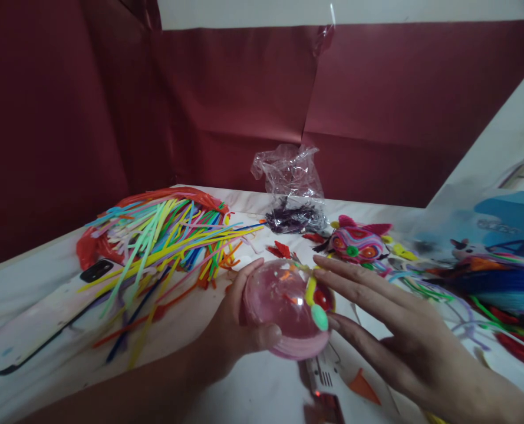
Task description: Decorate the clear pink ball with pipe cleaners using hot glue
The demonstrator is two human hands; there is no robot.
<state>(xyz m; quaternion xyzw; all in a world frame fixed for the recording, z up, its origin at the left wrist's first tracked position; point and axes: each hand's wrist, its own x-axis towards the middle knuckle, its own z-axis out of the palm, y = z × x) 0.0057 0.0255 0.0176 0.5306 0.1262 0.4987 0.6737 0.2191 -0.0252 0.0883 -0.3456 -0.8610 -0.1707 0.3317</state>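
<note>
My left hand [248, 330] is wrapped round a shiny, pinkish, see-through ball [273, 300], its thumb lying across the near side. Stuck on the ball's right side are a bent yellow pipe cleaner piece [310, 291], a green oval [319, 317] and a round red piece [324, 299]. My right hand [389, 318] has its fingers stretched out and apart, with the tips at these pieces; whether they press on them cannot be made out. Below the ball lies a white device with a small red light [326, 380], perhaps a glue gun, partly hidden.
Many coloured pipe cleaners [173, 235] spill from a red bag at the left, beside a phone [45, 318]. A clear plastic bag [295, 188] stands at the back. A pink decorated mask-like figure [359, 241] sits behind my right hand. More pipe cleaners [460, 306] lie blurred at the right.
</note>
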